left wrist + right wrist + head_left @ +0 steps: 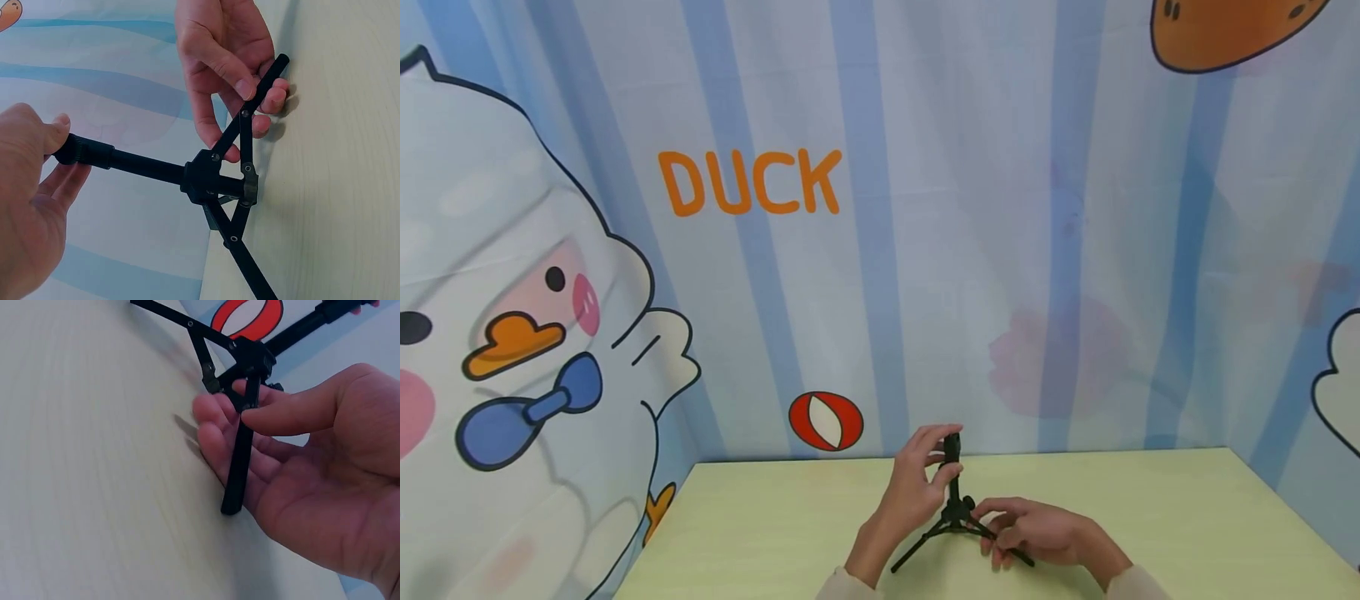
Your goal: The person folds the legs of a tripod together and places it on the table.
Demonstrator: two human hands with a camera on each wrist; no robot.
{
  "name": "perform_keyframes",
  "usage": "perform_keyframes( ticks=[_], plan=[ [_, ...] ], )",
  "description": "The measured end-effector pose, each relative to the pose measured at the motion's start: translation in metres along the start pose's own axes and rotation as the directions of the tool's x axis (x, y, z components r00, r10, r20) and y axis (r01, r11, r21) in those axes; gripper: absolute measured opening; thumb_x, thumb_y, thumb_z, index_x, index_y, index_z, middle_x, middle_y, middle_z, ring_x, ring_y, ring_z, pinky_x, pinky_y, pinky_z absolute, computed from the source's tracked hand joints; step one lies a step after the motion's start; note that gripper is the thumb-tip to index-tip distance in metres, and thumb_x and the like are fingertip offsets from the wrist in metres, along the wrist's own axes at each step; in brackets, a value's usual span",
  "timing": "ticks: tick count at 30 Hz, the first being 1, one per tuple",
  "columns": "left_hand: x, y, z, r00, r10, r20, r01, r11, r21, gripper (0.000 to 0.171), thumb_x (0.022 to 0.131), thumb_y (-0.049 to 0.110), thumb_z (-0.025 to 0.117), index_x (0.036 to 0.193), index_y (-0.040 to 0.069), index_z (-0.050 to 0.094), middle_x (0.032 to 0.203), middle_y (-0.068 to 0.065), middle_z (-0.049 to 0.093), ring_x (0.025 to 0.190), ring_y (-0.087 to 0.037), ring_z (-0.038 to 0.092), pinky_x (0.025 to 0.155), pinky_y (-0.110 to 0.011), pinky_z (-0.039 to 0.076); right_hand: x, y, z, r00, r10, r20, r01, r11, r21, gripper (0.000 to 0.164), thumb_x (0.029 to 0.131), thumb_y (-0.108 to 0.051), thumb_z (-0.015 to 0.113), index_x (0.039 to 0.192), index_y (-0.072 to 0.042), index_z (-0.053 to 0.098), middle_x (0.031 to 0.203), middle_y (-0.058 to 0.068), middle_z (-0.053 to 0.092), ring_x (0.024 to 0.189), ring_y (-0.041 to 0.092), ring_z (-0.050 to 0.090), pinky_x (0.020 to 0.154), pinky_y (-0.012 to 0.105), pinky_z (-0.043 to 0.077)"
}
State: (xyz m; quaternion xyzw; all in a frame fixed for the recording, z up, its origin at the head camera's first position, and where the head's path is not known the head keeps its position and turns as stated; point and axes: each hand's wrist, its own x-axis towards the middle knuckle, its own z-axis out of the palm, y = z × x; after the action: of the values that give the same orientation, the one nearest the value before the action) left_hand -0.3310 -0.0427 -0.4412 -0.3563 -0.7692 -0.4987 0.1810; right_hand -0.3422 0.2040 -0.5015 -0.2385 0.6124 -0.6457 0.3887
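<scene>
A small black tripod [956, 512] stands upright with its legs spread over the pale table. My left hand [916, 477] pinches the top of its centre post between thumb and fingers. In the left wrist view that post [147, 165] runs from the left hand's fingertips to the leg hub [203, 177]. My right hand [1037, 530] holds one of the legs, the thumb on one side and curled fingers behind it. In the right wrist view this leg [239, 462] lies across the fingers, and its rounded foot sticks out below them.
The pale wood-grain table [760, 517] ends at a back edge against a printed curtain [970, 250]. Blue stripes, a large cartoon duck [512, 333] and orange lettering [750, 183] decorate the cloth. Curtain also hangs along the left and right sides.
</scene>
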Motion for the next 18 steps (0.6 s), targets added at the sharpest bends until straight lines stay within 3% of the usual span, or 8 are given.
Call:
perform_keyframes(
  ticks=[6,18],
  plan=[
    [-0.0004,-0.0014,-0.0027,1.0,-0.007,0.013,0.007,1.0,-0.01,0.054,0.098,-0.001,0.069,0.146,0.021,0.057,0.137,-0.009,0.059,0.115,-0.023,0.066,0.096,-0.032,0.058,0.0028,0.0019,-0.0032,0.997,-0.011,0.073,0.003,0.994,0.111,0.048,0.099,0.011,0.049,0.146,0.004,0.044,0.113,0.013,0.067,0.096,0.02,0.071,0.085,0.031,0.058],
    [-0.0009,0.0016,-0.0055,0.999,-0.026,0.025,0.026,0.999,-0.021,0.054,0.098,-0.003,0.069,0.146,0.019,0.057,0.134,-0.012,0.061,0.114,-0.023,0.066,0.097,-0.036,0.058,0.0041,0.0062,-0.0053,0.993,-0.036,0.115,0.019,0.99,0.143,0.05,0.1,0.011,0.047,0.15,0.003,0.042,0.117,0.013,0.066,0.093,0.015,0.067,0.084,0.028,0.056]
  ],
)
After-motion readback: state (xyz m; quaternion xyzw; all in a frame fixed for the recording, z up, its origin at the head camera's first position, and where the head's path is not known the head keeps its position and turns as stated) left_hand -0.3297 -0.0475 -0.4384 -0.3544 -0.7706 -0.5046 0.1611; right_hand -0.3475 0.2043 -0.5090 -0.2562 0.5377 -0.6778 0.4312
